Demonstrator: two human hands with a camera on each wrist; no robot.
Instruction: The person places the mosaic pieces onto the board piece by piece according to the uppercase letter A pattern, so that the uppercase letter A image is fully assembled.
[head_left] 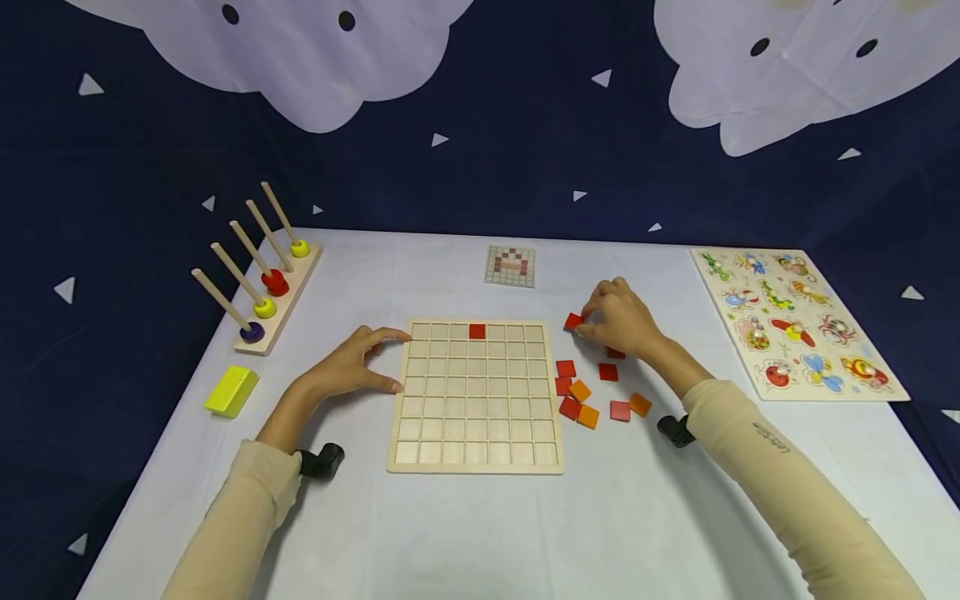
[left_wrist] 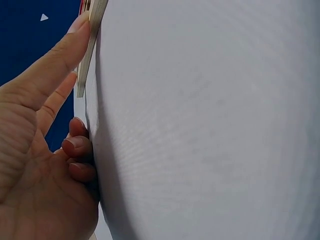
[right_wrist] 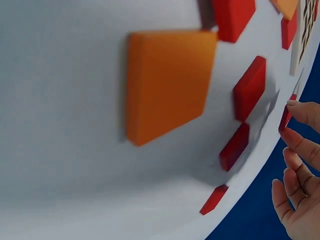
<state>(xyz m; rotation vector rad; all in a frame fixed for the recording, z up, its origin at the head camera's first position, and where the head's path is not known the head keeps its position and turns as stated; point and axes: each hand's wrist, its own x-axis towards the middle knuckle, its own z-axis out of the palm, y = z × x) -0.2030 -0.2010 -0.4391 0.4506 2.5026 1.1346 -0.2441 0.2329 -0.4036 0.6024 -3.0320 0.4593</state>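
A wooden grid board (head_left: 476, 468) lies flat, with one red tile (head_left: 477, 332) in its top row. The left hand (head_left: 345, 365) touches the board's left edge with thumb and index finger; in the left wrist view, the hand (left_wrist: 45, 135) has its other fingers curled beside the board's edge (left_wrist: 87, 62). Right of the board, the right hand (head_left: 621, 321) pinches a red tile (head_left: 573, 322) between thumb and finger. In the right wrist view this hand (right_wrist: 302, 165) holds the red tile (right_wrist: 286, 117) by its edges, with an orange tile (right_wrist: 170, 85) near the camera.
Several red and orange tiles (head_left: 588, 416) lie right of the board. A small pattern card (head_left: 511, 266) is behind it. At the left stand a peg stand (head_left: 294, 283) with coloured beads and a yellow block (head_left: 232, 392); an insect puzzle board (head_left: 798, 325) lies at the right.
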